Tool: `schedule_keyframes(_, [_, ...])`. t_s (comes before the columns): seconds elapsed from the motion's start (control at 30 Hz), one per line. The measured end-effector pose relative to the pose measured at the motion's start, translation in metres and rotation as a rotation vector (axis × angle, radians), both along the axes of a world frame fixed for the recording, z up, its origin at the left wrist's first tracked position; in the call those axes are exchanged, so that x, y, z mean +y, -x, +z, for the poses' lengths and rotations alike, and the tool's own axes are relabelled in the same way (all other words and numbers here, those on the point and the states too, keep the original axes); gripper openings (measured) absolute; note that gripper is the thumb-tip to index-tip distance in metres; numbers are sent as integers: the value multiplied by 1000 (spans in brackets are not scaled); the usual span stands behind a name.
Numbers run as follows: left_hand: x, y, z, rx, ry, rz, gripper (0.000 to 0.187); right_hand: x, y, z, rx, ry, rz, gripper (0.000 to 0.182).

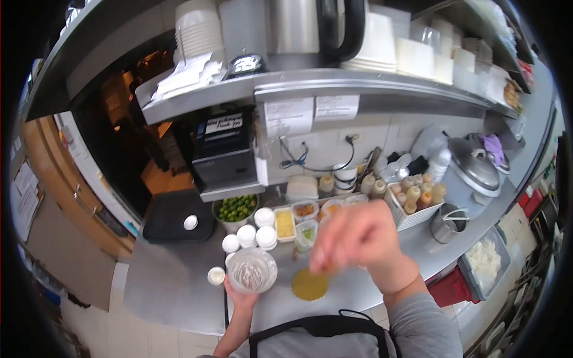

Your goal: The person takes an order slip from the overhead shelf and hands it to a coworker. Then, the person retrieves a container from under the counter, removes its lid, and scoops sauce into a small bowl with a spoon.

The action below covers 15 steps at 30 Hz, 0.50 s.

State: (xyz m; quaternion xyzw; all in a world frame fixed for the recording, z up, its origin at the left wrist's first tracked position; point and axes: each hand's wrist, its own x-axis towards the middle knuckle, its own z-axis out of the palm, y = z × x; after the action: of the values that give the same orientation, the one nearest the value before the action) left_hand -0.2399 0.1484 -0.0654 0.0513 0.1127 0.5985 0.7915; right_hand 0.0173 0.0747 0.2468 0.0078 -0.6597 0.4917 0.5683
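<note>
a black tray [173, 218] sits at the far left of the steel counter [173, 286], with a small white lidded cup [190, 222] resting on it. right of the tray is a bowl of green limes [236, 209], and in front of that a cluster of white lidded cups [250, 235]. one more small white cup [216, 275] stands alone near the counter's front edge, just beside the left hand.

the left hand [242, 295] comes up from below and grips a clear plastic cup [252, 270] from underneath, fingers wrapped round its base; the cup is upright, with a pale smear inside.

just right of the cup a round yellowish disc [310, 284] lies flat on the counter, close to the cup; whether the two touch is not clear. the right hand [358, 235] hangs above the disc's upper right edge, blurred, fingertips bunched together and pointing down as if pinching something small; what it pinches i cannot tell. it looks raised off the disc.

behind the hand are small open tubs of toppings [295, 218]. further right a white basket of sauce bottles [415, 200], then a steel pot [447, 222], and a tray of white rice [484, 262] at the far right.
</note>
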Motion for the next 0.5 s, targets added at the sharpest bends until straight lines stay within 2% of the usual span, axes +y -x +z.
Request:
schedule_keyframes(0.03, [3,0,-4,0,-10,-4,63,-17,3,18,-41,-66,-8,3])
schedule_keyframes(0.07, [4,-1,-4,-19,-32,-24,63,-29,8,31,-85,-133,-15,12])
schedule_keyframes(0.1, [5,-2,-4,12,-39,-17,63,-31,10,35,-79,-220,129,3])
schedule_keyframes(0.13, [6,-2,-4,48,-45,-9,63,-31,15,38,-72,-303,275,8])
schedule_keyframes(0.17, [9,-3,-6,30,-63,-24,63,-31,26,35,-94,-317,262,8])
schedule_keyframes(0.2, [12,-3,-8,15,-63,-28,63,-29,41,28,66,-406,428,12])
schedule_keyframes(0.23, [12,-3,-9,5,-54,-32,63,-29,50,22,234,-483,597,25])
schedule_keyframes(0.37, [6,-6,-8,7,-37,-56,63,-34,73,24,289,-526,492,27])
schedule_keyframes(0.43, [7,-6,-7,14,-39,-78,64,-11,109,34,912,-1088,432,27])
schedule_keyframes(0.47, [7,-6,-6,0,-26,-84,63,-15,88,33,912,-1095,417,27])
schedule_keyframes(0.5, [6,-7,-5,-9,-9,-94,61,-25,48,26,428,-823,454,24])
